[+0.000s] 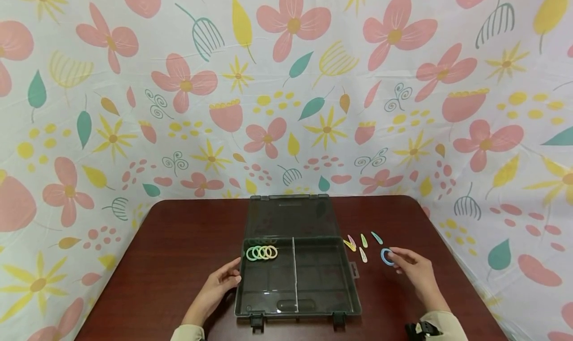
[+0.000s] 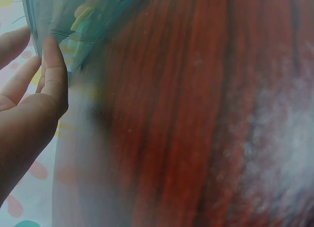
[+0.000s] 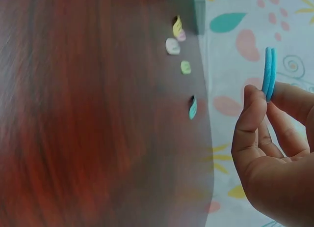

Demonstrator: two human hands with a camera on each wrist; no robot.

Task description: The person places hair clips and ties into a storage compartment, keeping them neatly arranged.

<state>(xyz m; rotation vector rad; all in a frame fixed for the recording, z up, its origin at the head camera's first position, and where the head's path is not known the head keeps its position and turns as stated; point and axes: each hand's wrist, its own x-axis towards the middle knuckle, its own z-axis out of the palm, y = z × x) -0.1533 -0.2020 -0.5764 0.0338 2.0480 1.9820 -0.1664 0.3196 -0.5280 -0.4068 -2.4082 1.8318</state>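
My right hand (image 1: pixel 414 270) pinches a blue hair tie (image 1: pixel 385 257) between thumb and fingertips, above the table right of the box. In the right wrist view the same hair tie (image 3: pixel 269 74) appears edge-on. My left hand (image 1: pixel 218 284) touches the left side of a dark see-through plastic box (image 1: pixel 320 276), its fingers fairly straight. Several green-to-yellow hair ties (image 1: pixel 261 253) lie overlapping in a row at the back of the left compartment. The left wrist view shows the fingertips against the box wall (image 2: pixel 44 13).
Snap hair clips lie right of the box: teal (image 1: pixel 377 238), green (image 1: pixel 364 240), whitish (image 1: pixel 363 255), yellow (image 1: pixel 349 246) and pink (image 1: pixel 351 240). The box lid (image 1: pixel 291 216) lies open toward the back. A white divider (image 1: pixel 295 276) splits the box. Patterned cloth (image 1: pixel 268 107) hangs behind the table (image 1: pixel 179 251).
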